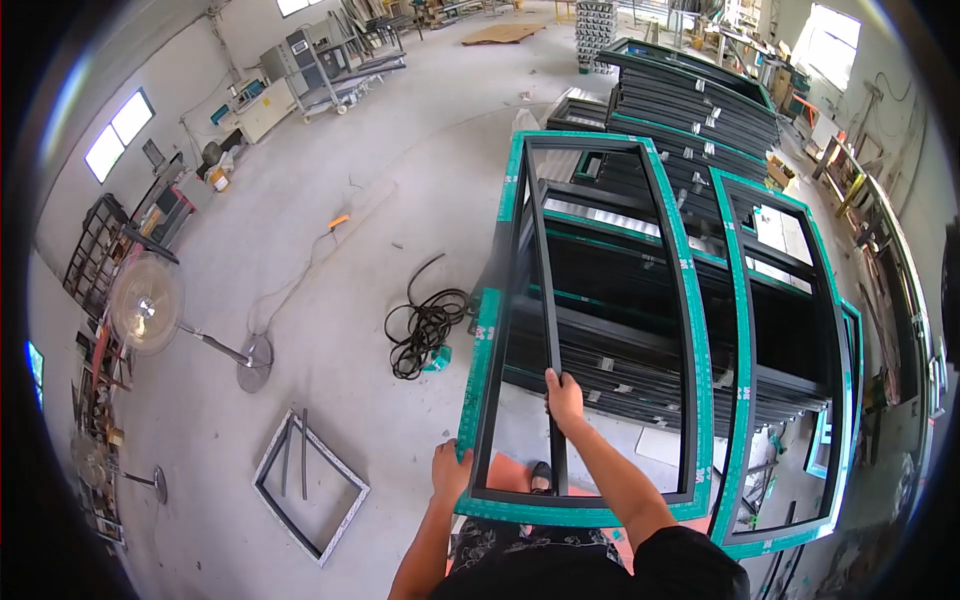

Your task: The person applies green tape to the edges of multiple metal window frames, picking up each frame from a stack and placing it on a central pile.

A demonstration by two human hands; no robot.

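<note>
A tall dark window frame with green protective tape along its outer edges stands in front of me. My left hand is closed on its left side, close to the lower corner. Inside the frame a slim dark bar runs lengthwise, slightly slanted. My right hand is wrapped round this bar low down. I cannot tell whether the bar is fixed to the frame. To the right stands another green-taped frame with a crossbar.
A big stack of dark frames lies behind. Left of me are a coiled black strip, a small frame on the floor with loose bars, and a stand fan with a trailing cord. Machines line the far wall.
</note>
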